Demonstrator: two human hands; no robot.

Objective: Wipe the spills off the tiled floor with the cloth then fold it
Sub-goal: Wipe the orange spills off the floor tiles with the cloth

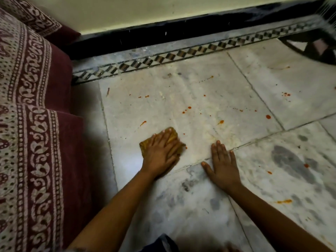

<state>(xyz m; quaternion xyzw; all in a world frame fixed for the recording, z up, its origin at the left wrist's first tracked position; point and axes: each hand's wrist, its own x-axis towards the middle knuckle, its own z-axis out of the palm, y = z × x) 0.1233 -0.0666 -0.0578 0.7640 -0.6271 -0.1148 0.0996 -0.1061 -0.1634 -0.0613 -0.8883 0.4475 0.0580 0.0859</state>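
A small yellow-brown cloth (173,134) lies on the pale marble tiled floor (209,99). My left hand (161,150) presses flat on the cloth with straight fingers and covers most of it. My right hand (222,161) rests flat on the bare floor to the right of the cloth, fingers spread. Orange-red spills dot the tiles: a drop (189,107) ahead of the cloth, a splash (221,122) ahead of my right hand, a drop (268,116) further right, and a smear (283,201) at the lower right.
A maroon patterned bedspread (36,124) hangs along the left edge. A black skirting (163,31) and a checkered tile border (163,58) run along the far wall. A dark object (316,50) stands at the top right.
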